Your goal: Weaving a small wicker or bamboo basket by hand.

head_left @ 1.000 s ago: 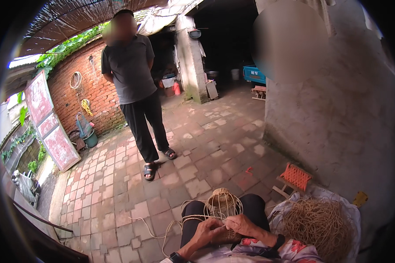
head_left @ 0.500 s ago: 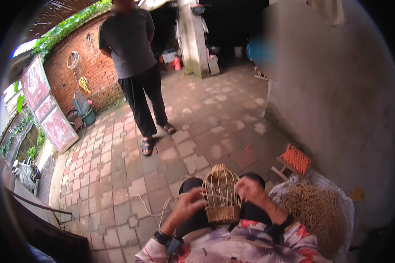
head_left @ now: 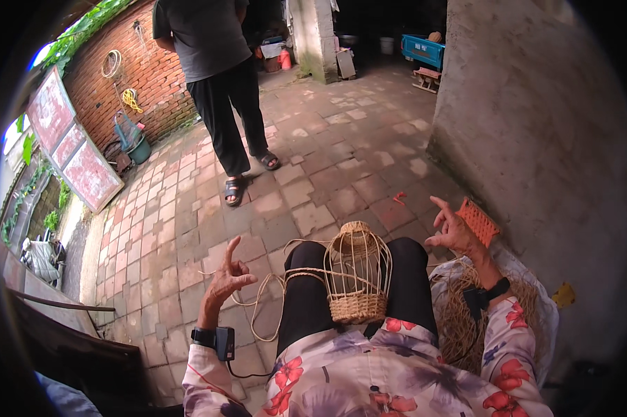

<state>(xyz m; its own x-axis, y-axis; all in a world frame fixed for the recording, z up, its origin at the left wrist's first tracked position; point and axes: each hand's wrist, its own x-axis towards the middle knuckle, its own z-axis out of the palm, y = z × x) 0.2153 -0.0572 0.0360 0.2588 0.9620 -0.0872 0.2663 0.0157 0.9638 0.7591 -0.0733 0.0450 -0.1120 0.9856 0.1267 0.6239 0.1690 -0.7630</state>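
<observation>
Between my thighs rests a small woven basket (head_left: 357, 306), with a dense band at the near end, open ribs along its middle and a narrow woven cap at the far end. A long pale strand (head_left: 266, 281) trails from it over my left thigh to the paving. My left hand (head_left: 229, 279) is raised to the left of my knee, fingers apart and holding nothing. Out to the right, my right hand (head_left: 457, 229) is lifted too, its index finger stretched and nothing in its grasp. Neither hand touches the basket.
A heap of pale strands (head_left: 456, 326) lies on a white sheet (head_left: 546, 306) at my right, beside an orange woven stool (head_left: 477, 221). A person (head_left: 220, 90) in dark clothes stands ahead on the paving. A concrete wall (head_left: 536, 125) rises at right; a panel (head_left: 74, 146) leans left.
Both hands have left the basket and spread apart, the left one leftward and the right one up and to the right. The view has tilted downward a little.
</observation>
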